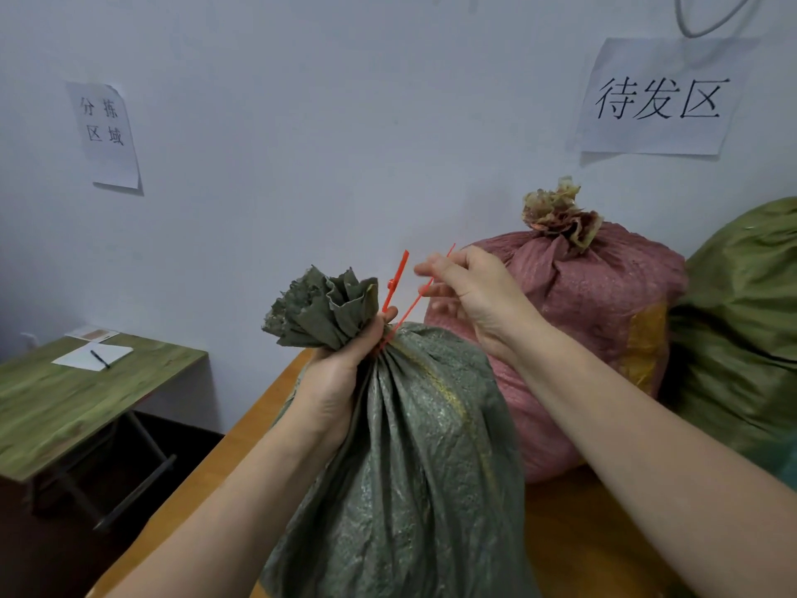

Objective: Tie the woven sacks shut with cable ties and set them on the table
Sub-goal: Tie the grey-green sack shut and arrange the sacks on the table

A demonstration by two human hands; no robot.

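Observation:
A grey-green woven sack [414, 459] stands on the orange-brown table [578, 550] right in front of me. My left hand [340, 373] grips its gathered neck just below the frilled mouth. A red cable tie [399, 291] loops around that neck. My right hand [468, 291] pinches the tie's thin free end above the sack, to the right. Behind stands a pink-red woven sack [595, 338], its neck bunched shut.
A light green sack [742, 330] lies at the right edge on the table. A small green folding table [56, 399] at the left carries paper and a pen [100, 359]. Two paper signs hang on the white wall [302, 123] behind.

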